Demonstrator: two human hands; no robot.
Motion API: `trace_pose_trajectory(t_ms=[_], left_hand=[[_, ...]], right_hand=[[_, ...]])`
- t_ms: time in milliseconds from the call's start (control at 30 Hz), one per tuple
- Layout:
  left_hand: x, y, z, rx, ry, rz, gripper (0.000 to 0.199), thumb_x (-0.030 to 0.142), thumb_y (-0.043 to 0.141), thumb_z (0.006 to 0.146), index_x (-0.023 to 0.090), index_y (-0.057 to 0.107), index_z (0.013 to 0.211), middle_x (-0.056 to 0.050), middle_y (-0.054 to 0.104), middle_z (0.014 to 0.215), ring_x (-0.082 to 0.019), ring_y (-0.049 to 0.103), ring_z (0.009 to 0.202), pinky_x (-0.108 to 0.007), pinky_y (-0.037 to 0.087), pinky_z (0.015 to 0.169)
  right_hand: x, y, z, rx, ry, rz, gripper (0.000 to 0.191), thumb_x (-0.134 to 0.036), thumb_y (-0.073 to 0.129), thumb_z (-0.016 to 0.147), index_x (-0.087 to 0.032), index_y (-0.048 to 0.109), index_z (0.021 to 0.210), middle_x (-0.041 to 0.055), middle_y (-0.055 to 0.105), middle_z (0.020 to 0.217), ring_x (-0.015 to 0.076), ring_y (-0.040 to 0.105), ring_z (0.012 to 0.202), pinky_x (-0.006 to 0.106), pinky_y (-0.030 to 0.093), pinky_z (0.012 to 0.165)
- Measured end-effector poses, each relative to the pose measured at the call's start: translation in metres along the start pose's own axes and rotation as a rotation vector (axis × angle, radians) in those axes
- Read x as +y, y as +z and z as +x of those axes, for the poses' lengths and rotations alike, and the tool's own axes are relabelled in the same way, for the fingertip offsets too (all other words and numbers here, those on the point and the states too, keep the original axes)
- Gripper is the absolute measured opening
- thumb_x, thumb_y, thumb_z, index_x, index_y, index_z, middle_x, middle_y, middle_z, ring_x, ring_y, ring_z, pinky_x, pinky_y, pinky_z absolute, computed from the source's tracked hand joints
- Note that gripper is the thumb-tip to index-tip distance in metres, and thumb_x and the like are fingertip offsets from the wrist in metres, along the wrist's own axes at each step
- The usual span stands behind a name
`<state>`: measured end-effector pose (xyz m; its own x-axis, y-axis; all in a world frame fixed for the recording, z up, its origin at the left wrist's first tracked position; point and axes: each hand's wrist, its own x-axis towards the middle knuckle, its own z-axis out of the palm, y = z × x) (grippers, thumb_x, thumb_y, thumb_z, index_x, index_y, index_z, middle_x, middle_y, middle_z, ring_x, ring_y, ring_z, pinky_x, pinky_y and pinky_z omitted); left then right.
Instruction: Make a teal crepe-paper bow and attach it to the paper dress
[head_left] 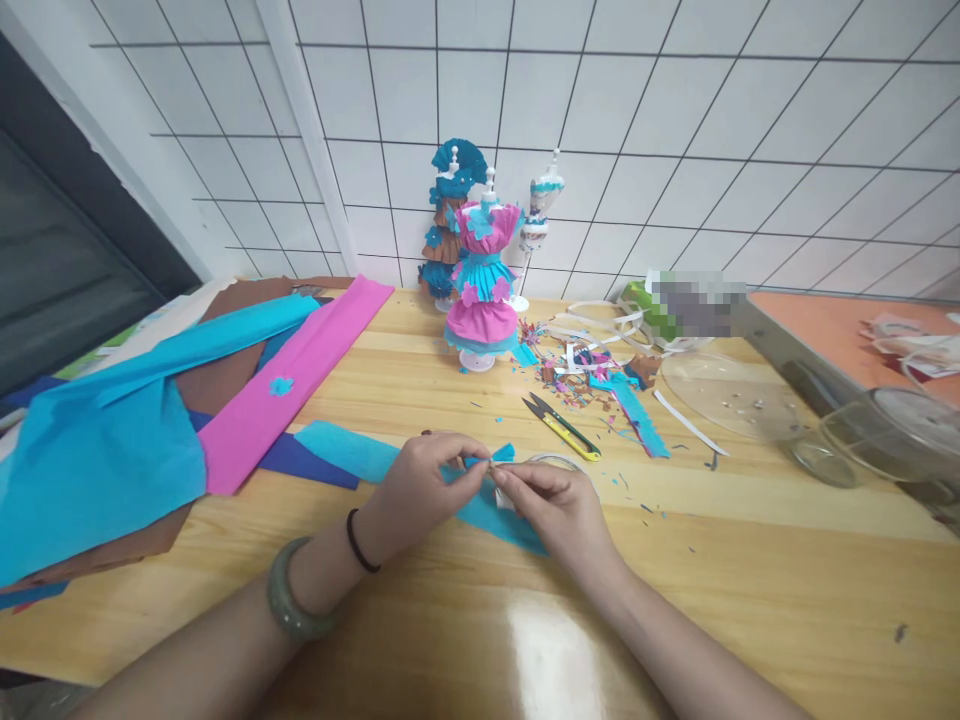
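Observation:
My left hand (431, 478) and my right hand (559, 505) meet over the table, fingertips pinched together on a small blue crepe paper bow (504, 453). One fanned end of the bow sticks up between the hands; its middle is hidden by my fingers. Beneath both hands runs a light blue crepe paper strip (349, 450), lying flat. Just beyond my right hand lie yellow-handled thread snips (566, 430), blades pointing away to the left. A clear round rim (559, 460) shows partly behind my right hand.
Small mannequins, one in a pink and blue paper dress (486, 270), stand near the tiled wall. Paper scraps (574, 375) litter the table to their right. Crepe paper sheets (97, 470) are piled at left. A clear lid (727, 395) and a clear jar (885, 430) lie at right.

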<state>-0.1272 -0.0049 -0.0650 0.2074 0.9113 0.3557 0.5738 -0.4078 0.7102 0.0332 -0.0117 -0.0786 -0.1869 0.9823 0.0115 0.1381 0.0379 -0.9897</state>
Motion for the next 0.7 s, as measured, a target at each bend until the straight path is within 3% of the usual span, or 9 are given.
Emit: trace_pose_trajectory(t_ms=[200, 567, 700], left_hand=[[0.0066, -0.0012, 0.0028, -0.034, -0.133, -0.236, 0.007, 0.014, 0.056, 0.071, 0.013, 0.064, 0.072, -0.004, 0.065, 0.074, -0.013, 0.060, 0.073, -0.022, 0.046, 0.066], [0.0018, -0.0014, 0.0041, -0.186, -0.400, -0.561, 0.014, 0.023, 0.060, 0.071, 0.011, 0.065, 0.078, -0.004, 0.066, 0.073, -0.013, 0.058, 0.067, -0.023, 0.045, 0.062], [0.0022, -0.0019, 0.0030, -0.191, -0.432, -0.620, 0.014, 0.024, 0.062, 0.070, 0.012, 0.065, 0.077, -0.003, 0.067, 0.073, -0.012, 0.058, 0.066, -0.022, 0.044, 0.062]], right_hand=[[0.0019, -0.0002, 0.0016, -0.003, 0.052, 0.020, 0.022, -0.037, 0.064, 0.071, -0.016, 0.071, 0.068, -0.0023, 0.049, 0.049, 0.0077, 0.037, 0.048, 0.020, 0.028, 0.045], [0.0039, -0.0005, 0.0042, -0.034, 0.041, 0.234, 0.021, -0.036, 0.069, 0.066, -0.016, 0.064, 0.067, -0.0035, 0.050, 0.051, 0.0068, 0.038, 0.047, 0.020, 0.030, 0.045], [0.0039, -0.0012, 0.0042, -0.042, 0.042, 0.215, 0.022, -0.037, 0.069, 0.067, -0.016, 0.064, 0.067, -0.0030, 0.050, 0.051, 0.0070, 0.039, 0.048, 0.020, 0.031, 0.045]])
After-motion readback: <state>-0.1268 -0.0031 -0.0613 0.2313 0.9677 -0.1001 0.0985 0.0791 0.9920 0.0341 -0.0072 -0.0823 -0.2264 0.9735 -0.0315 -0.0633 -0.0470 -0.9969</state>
